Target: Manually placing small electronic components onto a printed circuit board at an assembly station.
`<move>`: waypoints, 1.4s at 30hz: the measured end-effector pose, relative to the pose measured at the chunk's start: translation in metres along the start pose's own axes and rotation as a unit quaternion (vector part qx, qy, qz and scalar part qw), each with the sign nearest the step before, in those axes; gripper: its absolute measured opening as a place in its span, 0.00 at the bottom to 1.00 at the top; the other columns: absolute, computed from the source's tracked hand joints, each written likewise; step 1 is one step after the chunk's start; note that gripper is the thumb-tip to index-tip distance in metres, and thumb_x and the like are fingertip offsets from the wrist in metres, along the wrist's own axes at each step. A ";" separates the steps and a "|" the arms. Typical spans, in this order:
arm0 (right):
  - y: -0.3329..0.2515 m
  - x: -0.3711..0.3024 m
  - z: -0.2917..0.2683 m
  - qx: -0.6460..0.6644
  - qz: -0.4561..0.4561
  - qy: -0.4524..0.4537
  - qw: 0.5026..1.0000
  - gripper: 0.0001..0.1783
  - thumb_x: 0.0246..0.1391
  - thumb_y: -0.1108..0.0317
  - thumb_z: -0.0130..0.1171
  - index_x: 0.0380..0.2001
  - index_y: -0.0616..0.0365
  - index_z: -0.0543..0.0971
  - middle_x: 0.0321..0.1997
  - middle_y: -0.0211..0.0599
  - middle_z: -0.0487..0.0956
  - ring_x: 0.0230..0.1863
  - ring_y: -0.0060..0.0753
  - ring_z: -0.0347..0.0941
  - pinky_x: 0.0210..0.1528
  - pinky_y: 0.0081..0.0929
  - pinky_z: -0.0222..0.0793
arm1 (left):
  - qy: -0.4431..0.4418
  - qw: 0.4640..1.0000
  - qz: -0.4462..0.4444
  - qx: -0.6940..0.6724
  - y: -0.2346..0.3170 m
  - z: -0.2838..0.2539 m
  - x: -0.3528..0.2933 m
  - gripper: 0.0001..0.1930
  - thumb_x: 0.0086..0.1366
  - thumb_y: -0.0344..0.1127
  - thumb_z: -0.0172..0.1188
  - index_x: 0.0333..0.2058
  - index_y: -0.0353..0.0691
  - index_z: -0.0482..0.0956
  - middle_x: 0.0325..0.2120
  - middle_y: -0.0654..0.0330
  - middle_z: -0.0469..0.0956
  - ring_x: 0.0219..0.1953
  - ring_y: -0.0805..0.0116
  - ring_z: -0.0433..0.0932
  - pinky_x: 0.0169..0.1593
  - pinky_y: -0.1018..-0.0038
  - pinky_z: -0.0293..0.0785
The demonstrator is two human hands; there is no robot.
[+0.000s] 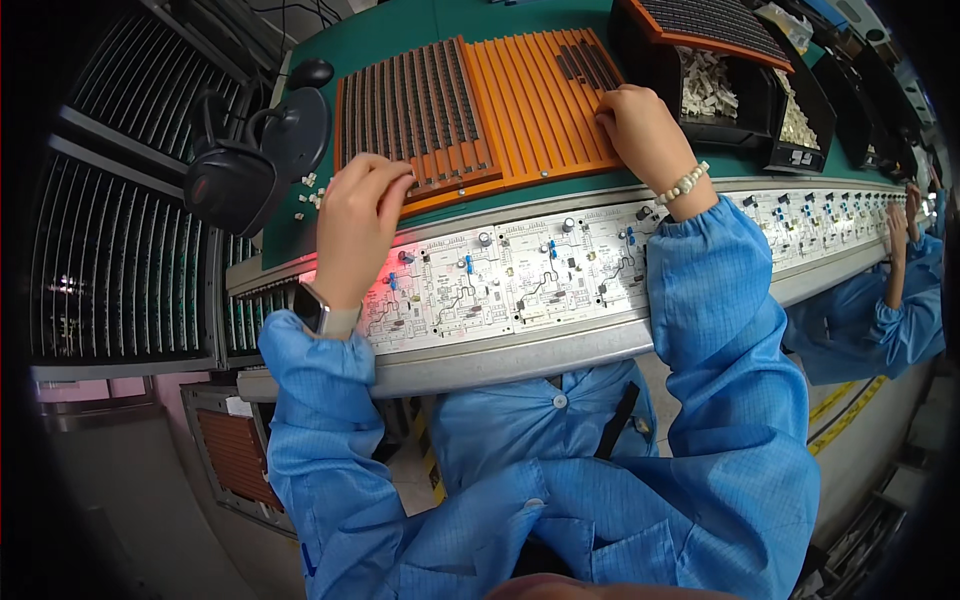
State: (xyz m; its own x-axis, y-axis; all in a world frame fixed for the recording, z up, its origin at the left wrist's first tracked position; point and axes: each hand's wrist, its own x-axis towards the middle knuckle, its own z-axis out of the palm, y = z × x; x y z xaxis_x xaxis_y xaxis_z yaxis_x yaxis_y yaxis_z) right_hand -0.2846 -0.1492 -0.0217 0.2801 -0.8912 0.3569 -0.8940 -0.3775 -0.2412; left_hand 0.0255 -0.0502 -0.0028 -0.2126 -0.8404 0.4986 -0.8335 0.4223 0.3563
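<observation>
My left hand is over the near left corner of a slotted orange tray filled with rows of small dark components. Its thumb and fingers are pinched together, and whatever is between them is too small to make out. On the right, my right hand pinches at the right edge of a second orange tray, close to a small group of dark components in its far right slots. What its fingertips hold is hidden. White circuit boards with blue and black parts lie below both hands, red light falling on the left one.
Black bins of white connectors stand at the right, one under another filled tray. A black headset and loose white pieces lie left. Metal rails edge the board line. Another person's hands work far right.
</observation>
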 end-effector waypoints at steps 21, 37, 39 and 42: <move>-0.017 -0.007 -0.009 0.024 -0.064 0.081 0.994 0.08 0.55 0.72 0.59 0.34 0.66 0.81 0.35 0.45 0.80 0.34 0.47 0.78 0.40 0.35 0.76 | -0.168 0.979 0.106 -0.047 0.045 0.018 -0.041 0.06 0.52 0.29 0.69 0.30 0.40 0.84 0.29 0.65 0.73 0.38 0.66 0.70 0.46 0.66 0.59; -0.020 -0.008 -0.009 0.035 -0.087 0.098 0.991 0.07 0.54 0.71 0.61 0.33 0.64 0.81 0.34 0.44 0.79 0.31 0.46 0.78 0.37 0.33 0.76 | -0.187 0.974 0.122 -0.041 0.051 0.018 -0.037 0.05 0.51 0.27 0.67 0.27 0.40 0.80 0.32 0.64 0.74 0.41 0.66 0.72 0.51 0.64 0.60; -0.021 -0.008 -0.010 0.041 -0.089 0.098 0.990 0.07 0.54 0.71 0.61 0.33 0.64 0.81 0.34 0.44 0.79 0.31 0.46 0.78 0.37 0.33 0.76 | -0.200 0.969 0.145 -0.017 0.054 0.018 -0.034 0.04 0.51 0.27 0.64 0.28 0.38 0.79 0.32 0.64 0.75 0.41 0.65 0.72 0.52 0.62 0.61; -0.025 -0.009 -0.010 0.049 -0.094 0.095 0.990 0.07 0.54 0.71 0.61 0.33 0.64 0.81 0.33 0.44 0.80 0.31 0.45 0.78 0.37 0.33 0.76 | -0.215 0.960 0.178 0.017 0.056 0.020 -0.033 0.04 0.51 0.27 0.62 0.28 0.36 0.78 0.32 0.62 0.74 0.41 0.64 0.73 0.54 0.61 0.61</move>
State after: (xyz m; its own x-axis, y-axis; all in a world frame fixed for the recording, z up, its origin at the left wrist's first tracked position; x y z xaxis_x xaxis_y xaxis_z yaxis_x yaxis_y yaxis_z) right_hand -0.2688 -0.1291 -0.0098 0.3588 -0.7427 0.5653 -0.7916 -0.5631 -0.2374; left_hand -0.0241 -0.0055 -0.0153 -0.6721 -0.7106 0.2081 -0.6838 0.7034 0.1938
